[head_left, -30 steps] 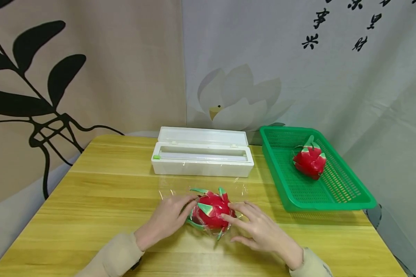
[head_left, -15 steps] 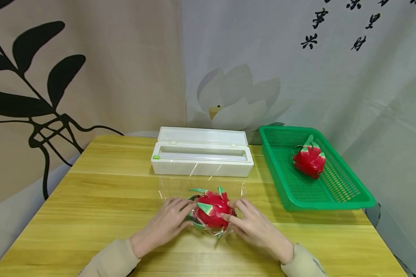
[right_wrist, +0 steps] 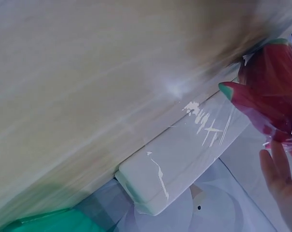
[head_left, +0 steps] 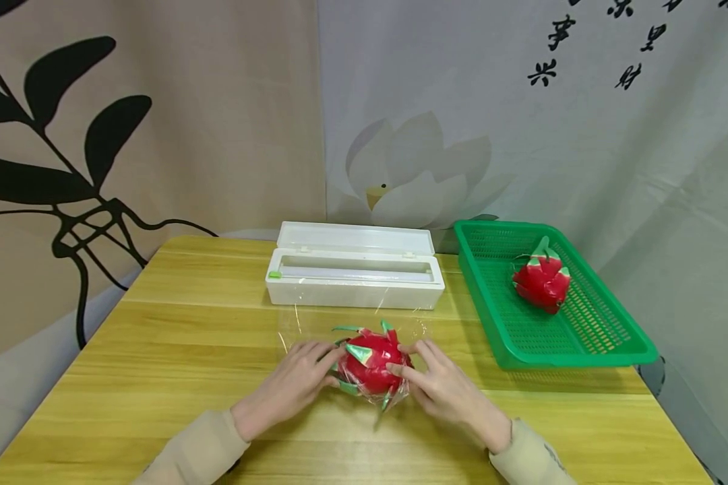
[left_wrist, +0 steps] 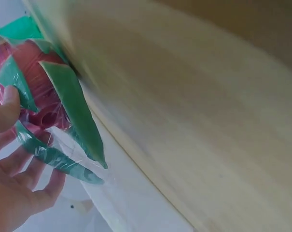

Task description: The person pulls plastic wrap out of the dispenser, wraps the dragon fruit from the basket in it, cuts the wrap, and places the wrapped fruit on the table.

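A red dragon fruit (head_left: 371, 369) with green-tipped scales sits between both hands, clear plastic wrap drawn over part of it. My left hand (head_left: 291, 384) holds its left side; in the left wrist view the thumb presses the wrapped dragon fruit (left_wrist: 32, 82) while the other fingers (left_wrist: 32, 171) reach round below. From the right, my right hand (head_left: 443, 389) grips it, index finger on top and thumb hidden. In the right wrist view, fingertips (right_wrist: 276, 157) touch the wrapped fruit (right_wrist: 273, 82). A sheet of plastic wrap (right_wrist: 203, 121) stretches from the fruit toward the white box.
Behind the fruit stands a white wrap dispenser box (head_left: 354, 295), lid up, a roll (head_left: 354, 274) inside and a green slider (head_left: 274, 275) at its left. A green basket (head_left: 491, 337) on the right holds another dragon fruit (head_left: 542, 284). A curtain (head_left: 230, 135) hangs behind the wooden table (head_left: 176, 364).
The right hand has drawn in, its thumb going from apart to hidden beside the fruit. The dragon fruit has tipped slightly between the hands, and glints on the wrap have shifted.
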Available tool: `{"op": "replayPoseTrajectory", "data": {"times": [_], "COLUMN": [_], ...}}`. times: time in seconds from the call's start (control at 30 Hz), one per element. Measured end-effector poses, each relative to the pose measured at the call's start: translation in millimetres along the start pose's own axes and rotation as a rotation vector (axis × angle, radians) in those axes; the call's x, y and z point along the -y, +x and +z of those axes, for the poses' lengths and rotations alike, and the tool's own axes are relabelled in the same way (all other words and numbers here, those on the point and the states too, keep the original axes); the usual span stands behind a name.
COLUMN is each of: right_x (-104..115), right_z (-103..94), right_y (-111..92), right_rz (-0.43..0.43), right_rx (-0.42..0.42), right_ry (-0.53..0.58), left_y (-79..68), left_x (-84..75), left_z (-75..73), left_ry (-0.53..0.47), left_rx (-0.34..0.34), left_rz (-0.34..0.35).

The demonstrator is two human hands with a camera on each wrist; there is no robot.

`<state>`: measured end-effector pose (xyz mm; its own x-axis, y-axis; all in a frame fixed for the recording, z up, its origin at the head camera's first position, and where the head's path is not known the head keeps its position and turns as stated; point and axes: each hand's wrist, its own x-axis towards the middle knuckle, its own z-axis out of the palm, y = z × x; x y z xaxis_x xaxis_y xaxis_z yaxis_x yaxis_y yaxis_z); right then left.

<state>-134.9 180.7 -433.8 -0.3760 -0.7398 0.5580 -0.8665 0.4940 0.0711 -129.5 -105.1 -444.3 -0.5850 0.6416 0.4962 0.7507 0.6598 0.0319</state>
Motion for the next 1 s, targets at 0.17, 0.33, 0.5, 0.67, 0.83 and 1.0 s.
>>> {"op": "replayPoseTrajectory", "data": {"times": [0.17, 0.33, 0.5, 0.67, 0.83, 1.0], "right_x": [-5, -9, -12, -18, -24, -30], "right_z": [2.0, 3.2, 3.4, 6.0, 9.2, 11.1], "right_y": [0, 1, 2, 6, 12, 17], "right_rz": [0.047, 0.089, 0.143, 0.186, 0.244, 0.308], "right_rx": [-0.009, -0.009, -0.003, -0.015, -0.022, -0.007], "right_ry": [0.053, 0.122, 0.166, 0.211, 0.267, 0.331], "left_y": [4.4, 8.5, 12.3, 18.2, 24.4, 29.4], "left_x": [1.4, 2.5, 4.1, 9.9, 16.0, 20.0], "left_z": [-0.8, -1.7, -0.7, 1.1, 3.2, 4.2], "left_ry": [-0.023, -0.068, -0.133, -0.223, -0.283, -0.319], "left_rx": [0.013, 0.024, 0.032, 0.036, 0.076, 0.098], "left_rz": [-0.016, -0.047, -0.079, -0.114, -0.178, -0.23]}}
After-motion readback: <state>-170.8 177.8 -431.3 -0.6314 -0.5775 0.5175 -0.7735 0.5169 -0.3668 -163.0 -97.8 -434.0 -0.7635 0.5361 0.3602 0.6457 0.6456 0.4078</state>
